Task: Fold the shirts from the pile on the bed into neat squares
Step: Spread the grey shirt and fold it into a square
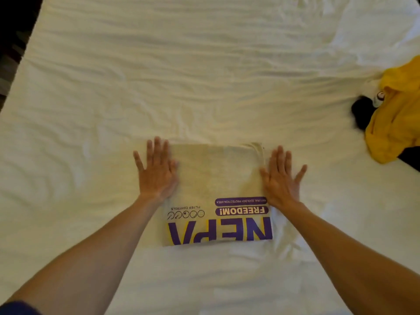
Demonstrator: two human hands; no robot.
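A cream shirt (216, 178) with purple lettering lies folded into a rectangle on the white bed sheet (159, 76), near the front edge. My left hand (156, 171) lies flat with straight fingers on the shirt's left edge. My right hand (281, 178) lies flat with spread fingers along the shirt's right edge. Neither hand grips the cloth. At the far right lies the pile: a crumpled yellow shirt (395, 114) on top of a black garment (361, 112).
The wrinkled sheet stretches wide beyond and to the left of the folded shirt. The bed's left edge (20, 62) borders a dark floor. A white pillow or duvet fold (381, 30) bulges at the back right.
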